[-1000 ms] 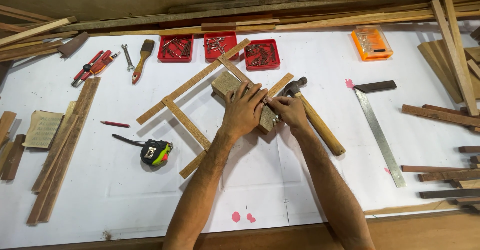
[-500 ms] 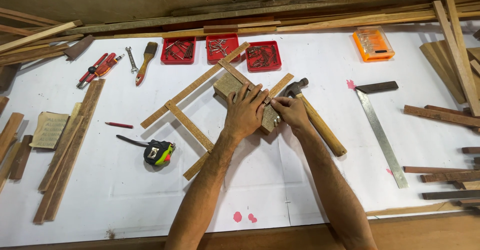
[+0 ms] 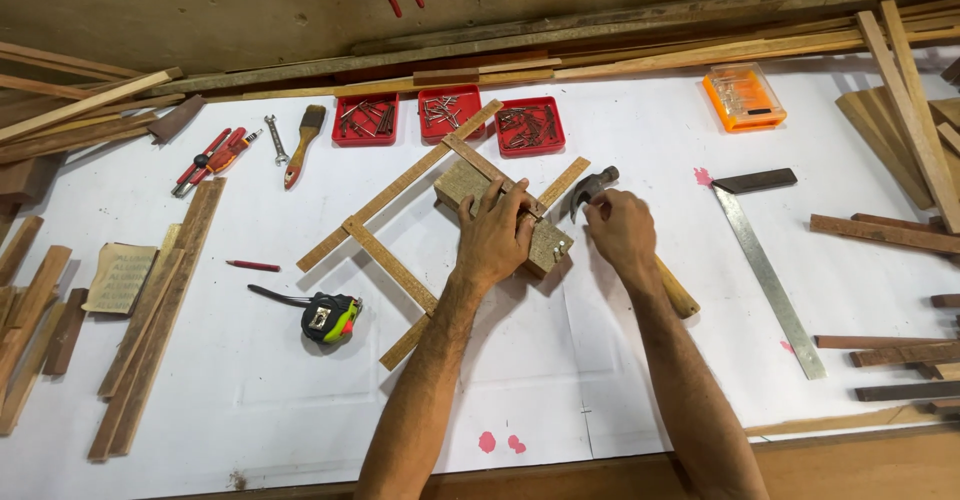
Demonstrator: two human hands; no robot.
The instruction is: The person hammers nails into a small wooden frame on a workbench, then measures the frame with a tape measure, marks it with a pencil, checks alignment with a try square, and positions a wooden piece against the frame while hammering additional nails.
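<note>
Lying along the left edge of the white table (image 3: 620, 380), loose slats (image 3: 150, 320) run lengthwise, with a sheet of sandpaper (image 3: 120, 278) beside them. Farther back sit red pliers (image 3: 210, 158), a small wrench (image 3: 276, 138) and a brush (image 3: 303, 140). A red pencil (image 3: 252, 266) lies near a tape measure (image 3: 330, 318) with a green and black case.

At the back of the table, three red trays (image 3: 448, 118) of nails and screws stand in a row. In front of them, mid-table, lies a frame (image 3: 390, 260) of thin wooden strips, set at a slant; part of it rests across a wood block (image 3: 470, 188).

The left hand (image 3: 494, 240) lies flat, palm down, fingers spread, pressing the frame onto the block. Just right of it, the right hand (image 3: 622, 232) is closed over the neck of a hammer (image 3: 592, 188), whose head points toward the block's near end and whose wooden handle shows out behind the wrist. Small nails (image 3: 558, 251) stand at the block's end between the two hands; whether the right fingertips touch them cannot be told.

Farther right, a steel square (image 3: 765, 270) lies on the table, with an orange bit case (image 3: 744, 98) behind it. More wooden strips (image 3: 885, 232) are stacked at the right edge.
</note>
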